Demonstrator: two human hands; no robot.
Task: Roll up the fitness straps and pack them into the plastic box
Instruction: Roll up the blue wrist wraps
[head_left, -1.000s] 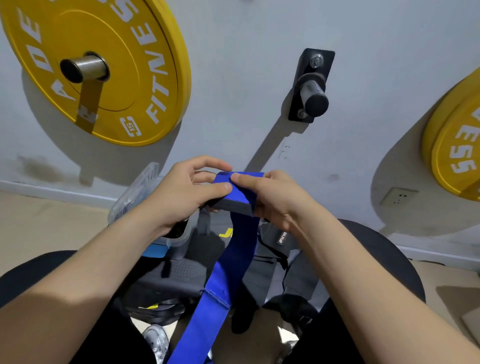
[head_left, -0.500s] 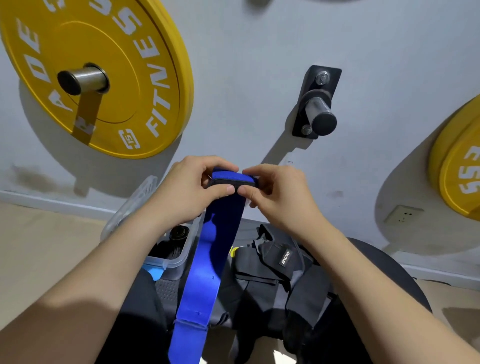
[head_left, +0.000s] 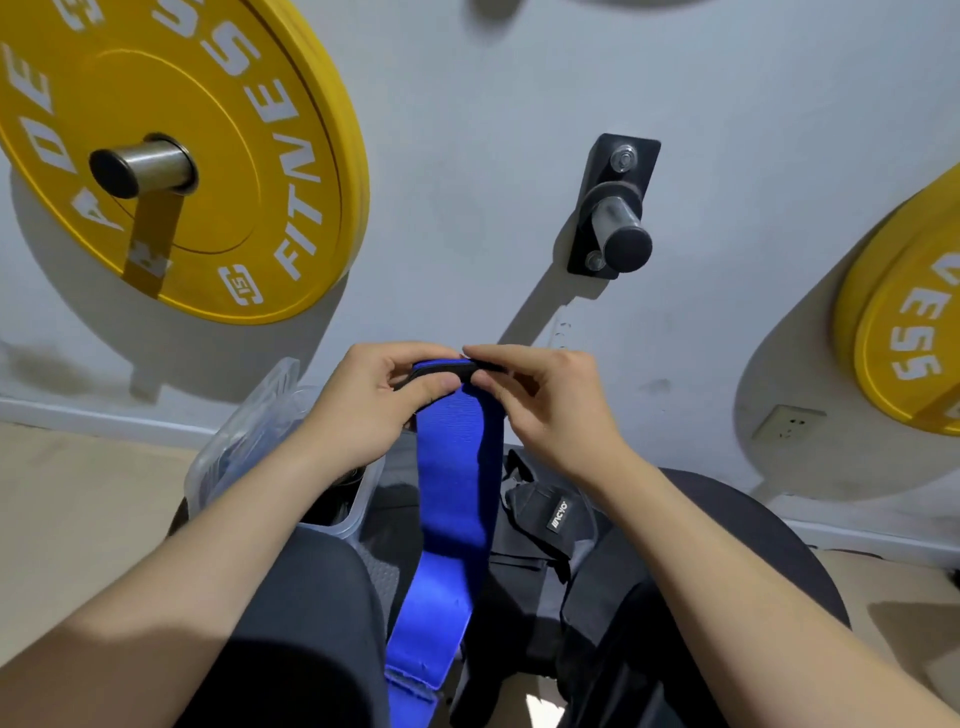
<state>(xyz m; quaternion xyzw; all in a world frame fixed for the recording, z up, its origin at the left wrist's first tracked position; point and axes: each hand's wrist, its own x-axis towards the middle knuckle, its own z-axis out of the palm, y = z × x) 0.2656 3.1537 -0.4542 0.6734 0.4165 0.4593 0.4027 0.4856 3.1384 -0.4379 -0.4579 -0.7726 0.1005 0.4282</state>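
So the blue strap (head_left: 457, 483) is up in front of the person's chest, top end folded over into the start of a roll, and the rest hangs loose down between their knees. Both hands are close together on that top end: the left hand (head_left: 363, 410) pinches the fold with thumb and fingers, and the right hand (head_left: 545, 405) nips the other edge with its fingertips. It looks like soft woven webbing, light and floppy, so my guess is it'll unroll the moment the pinch slackens. Best bet is to hold it right at the rolled core by both edges and let the tail feed up under its own weight. The clear plastic box (head_left: 218, 467) sits just to their left, partly behind the forearm, with something dark already in it. A black webbing pile (head_left: 545, 530) lies in front of their knees. On the wall behind hang a yellow weight plate (head_left: 208, 156) and a bare peg (head_left: 618, 228).
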